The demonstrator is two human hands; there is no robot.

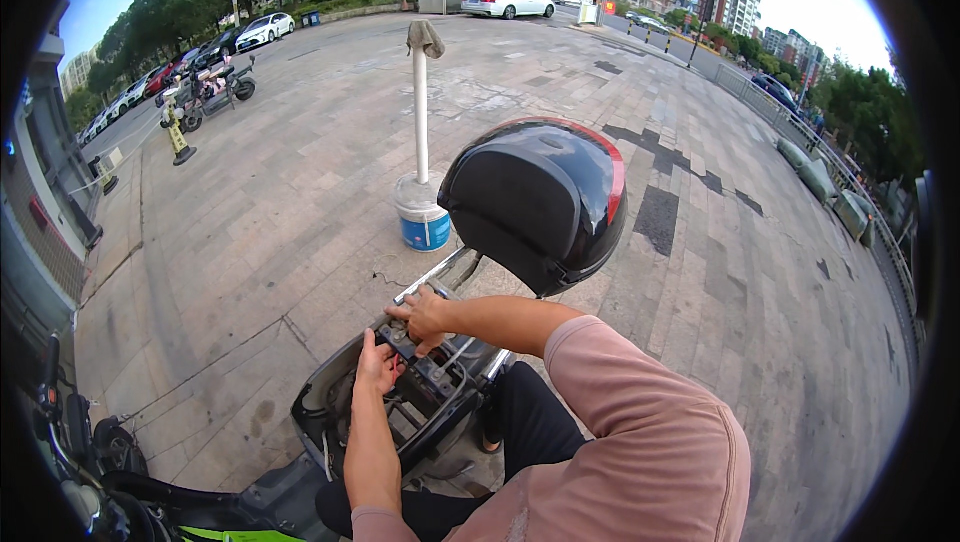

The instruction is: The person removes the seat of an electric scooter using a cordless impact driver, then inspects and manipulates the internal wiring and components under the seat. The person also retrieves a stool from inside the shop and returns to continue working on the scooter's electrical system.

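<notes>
Both my hands reach into the uncovered body of a scooter (310,404), where the metal frame and mechanical parts show. My left hand (375,367) is closed at the near left side of the opening, thumb pointing up, around a small red piece (397,366) whose kind I cannot make out. Just beyond it and to the right, my right hand (424,316) lies over the dark parts at the far end of the opening. Its fingers are spread and bent down onto them, and the fingertips are partly hidden. A black top box (530,202) with a red strip rises behind.
A white bucket with a blue label (425,230) holds an upright white post (420,122) with a cloth on top. Another vehicle's handlebar (52,397) stands at the lower left. Parked scooters (210,92) and cars are farther off. A metal railing (850,177) runs along the right.
</notes>
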